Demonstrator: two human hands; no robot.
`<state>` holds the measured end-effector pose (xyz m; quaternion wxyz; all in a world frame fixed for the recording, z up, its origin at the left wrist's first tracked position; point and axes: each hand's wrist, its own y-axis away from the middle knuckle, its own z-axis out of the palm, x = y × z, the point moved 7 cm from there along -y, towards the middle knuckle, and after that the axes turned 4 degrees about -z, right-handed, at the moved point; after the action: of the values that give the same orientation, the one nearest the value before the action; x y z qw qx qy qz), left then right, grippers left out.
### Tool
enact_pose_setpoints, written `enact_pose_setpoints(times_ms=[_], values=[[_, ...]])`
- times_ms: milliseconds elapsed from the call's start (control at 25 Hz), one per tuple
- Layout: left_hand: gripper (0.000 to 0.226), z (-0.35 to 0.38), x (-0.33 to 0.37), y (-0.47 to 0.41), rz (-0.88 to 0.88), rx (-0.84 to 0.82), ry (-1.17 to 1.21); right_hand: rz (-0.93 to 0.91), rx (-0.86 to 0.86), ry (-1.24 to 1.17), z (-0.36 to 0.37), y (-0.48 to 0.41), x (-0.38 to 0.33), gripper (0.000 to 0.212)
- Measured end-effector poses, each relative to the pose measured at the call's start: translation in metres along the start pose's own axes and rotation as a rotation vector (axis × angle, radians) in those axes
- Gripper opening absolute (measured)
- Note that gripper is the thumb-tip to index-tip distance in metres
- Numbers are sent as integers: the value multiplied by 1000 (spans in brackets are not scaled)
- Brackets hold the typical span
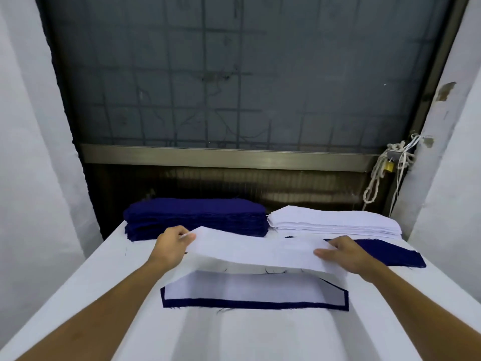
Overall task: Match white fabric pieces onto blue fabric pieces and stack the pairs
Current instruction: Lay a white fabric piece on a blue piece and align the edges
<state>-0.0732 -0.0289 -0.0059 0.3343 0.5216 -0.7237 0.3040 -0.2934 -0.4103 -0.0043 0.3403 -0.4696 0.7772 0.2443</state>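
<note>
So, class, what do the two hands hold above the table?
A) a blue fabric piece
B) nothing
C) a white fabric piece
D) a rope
C: the left hand and right hand each grip an end of one white fabric piece.

Two stacks (195, 217), one white piece (260, 251), one blue piece (390, 256), one pair (247, 289).

A white-covered desk (234, 334) stands against a frosted window (234, 74) with a grille showing behind the glass. A metal sill rail (223, 156) runs below it. At right, knotted white rope (374, 178) and a brass padlock (388, 166) hang beside a white wall (447, 178).
</note>
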Motion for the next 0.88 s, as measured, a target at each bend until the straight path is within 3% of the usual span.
enact_pose_setpoints(times_ms=[160, 400, 480, 600, 880], values=[[31, 11, -33, 22, -67, 5, -21, 20, 74, -7, 23, 22, 23, 43], [35, 21, -69, 47, -127, 68, -254, 20, 259, 135, 47, 33, 52, 48], [35, 26, -79, 54, -127, 104, -293, -38, 332, 194, 50, 38, 56, 40], [35, 31, -85, 59, -108, 199, -331, -99, 418, 305, 52, 41, 57, 8], [30, 32, -86, 57, -106, 262, -312, -110, 485, 379, 53, 35, 66, 21]])
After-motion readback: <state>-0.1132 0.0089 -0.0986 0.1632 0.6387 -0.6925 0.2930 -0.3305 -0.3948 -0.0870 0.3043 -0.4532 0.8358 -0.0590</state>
